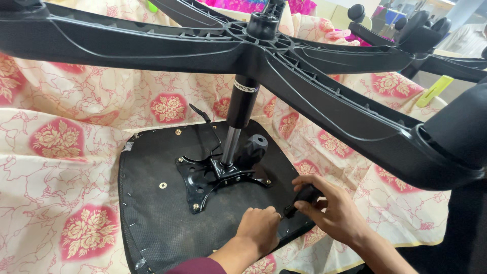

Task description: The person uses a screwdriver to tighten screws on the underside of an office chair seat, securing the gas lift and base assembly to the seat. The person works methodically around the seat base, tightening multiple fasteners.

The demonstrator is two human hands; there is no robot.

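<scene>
Black screwdriver handle (306, 195) gripped in right hand (332, 210); tip hidden behind curled left hand (259, 229) on seat underside (152, 213).

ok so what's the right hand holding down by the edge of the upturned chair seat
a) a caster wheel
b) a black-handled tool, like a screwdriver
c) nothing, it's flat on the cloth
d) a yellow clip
b: the right hand grips a black-handled tool pointed at the near edge of the black seat underside, while the left hand rests on the seat beside its tip.
</scene>
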